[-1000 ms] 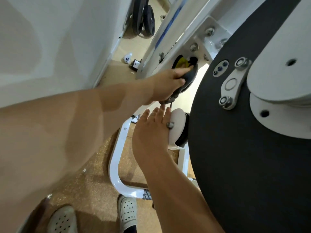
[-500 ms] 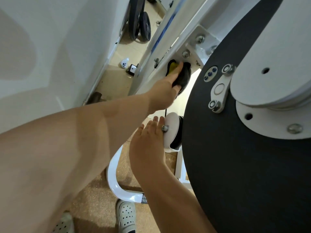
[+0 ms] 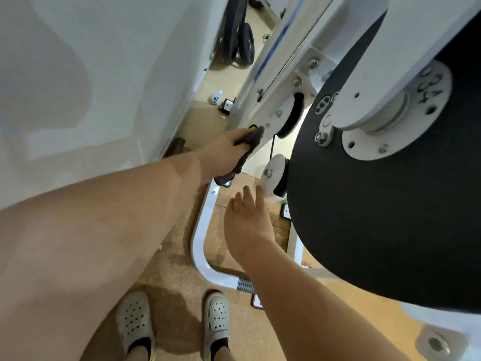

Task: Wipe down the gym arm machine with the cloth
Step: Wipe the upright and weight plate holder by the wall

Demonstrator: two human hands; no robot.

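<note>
Standing nearest on the cork floor (image 3: 177, 282) are two pale perforated clogs (image 3: 135, 321). Just beyond them curves the gym arm machine's white base tube (image 3: 200, 230). Above it hovers the right grip (image 3: 247, 222), fingers straight and holding nothing, its tips just beside the lower white pulley (image 3: 273, 175). A large black pad (image 3: 377, 217) fills the right side. Farther on, the left grip (image 3: 223, 152) is closed around the grey cloth (image 3: 247, 147), pressing it against the machine's white upright frame (image 3: 263, 105), with the cloth's tail hanging below the palm. A white wall (image 3: 91, 74) runs along the left. Black weight plates (image 3: 238, 35) lean at the far end.
</note>
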